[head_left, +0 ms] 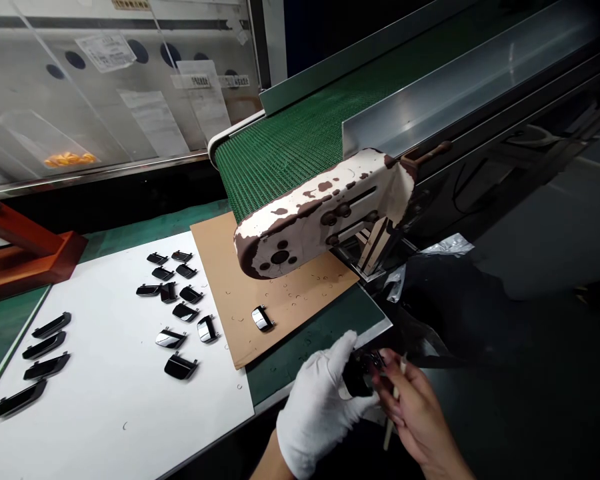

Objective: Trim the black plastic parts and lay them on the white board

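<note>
At lower right of the frame, the white-gloved left hand [320,400] and bare right hand [414,408], which also clasps a slim pale stick [389,435], pinch a small black plastic-looking part [356,379], probably light, stiff and slippery, best held by its edges

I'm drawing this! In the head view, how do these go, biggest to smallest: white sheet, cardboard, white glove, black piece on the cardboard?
1. White sheet
2. Cardboard and white glove: unsure; the conveyor hides some cardboard and the glove looks nearer.
3. Black piece on the cardboard
</note>
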